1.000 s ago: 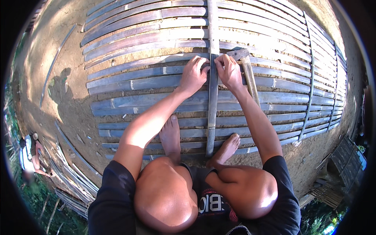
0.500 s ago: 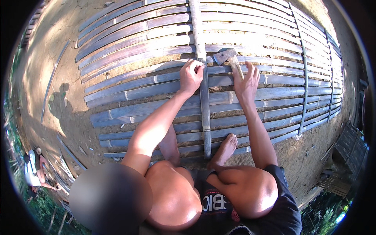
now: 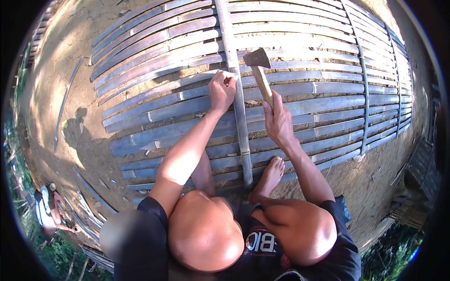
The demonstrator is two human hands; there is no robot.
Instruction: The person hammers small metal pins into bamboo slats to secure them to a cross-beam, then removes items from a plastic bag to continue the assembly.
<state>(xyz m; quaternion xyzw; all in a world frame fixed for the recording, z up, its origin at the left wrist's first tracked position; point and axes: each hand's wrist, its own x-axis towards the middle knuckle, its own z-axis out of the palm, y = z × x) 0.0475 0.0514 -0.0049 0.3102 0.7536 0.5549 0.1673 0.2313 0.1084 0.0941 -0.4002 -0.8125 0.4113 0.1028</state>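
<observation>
While the right hand (image 3: 280, 122) grips the hatchet-like tool (image 3: 263, 84) over the slats (image 3: 328, 102), the left hand (image 3: 221, 92) pinches its fingertips beside the crosspiece (image 3: 242, 119), anything between them indiscernible; a skewed swing could strike those nearby fingers.

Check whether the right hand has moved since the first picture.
Yes. Against the long bamboo crosspiece, the right hand has moved right, away from it, and back toward the person; it now grips the wooden-handled tool.
</observation>
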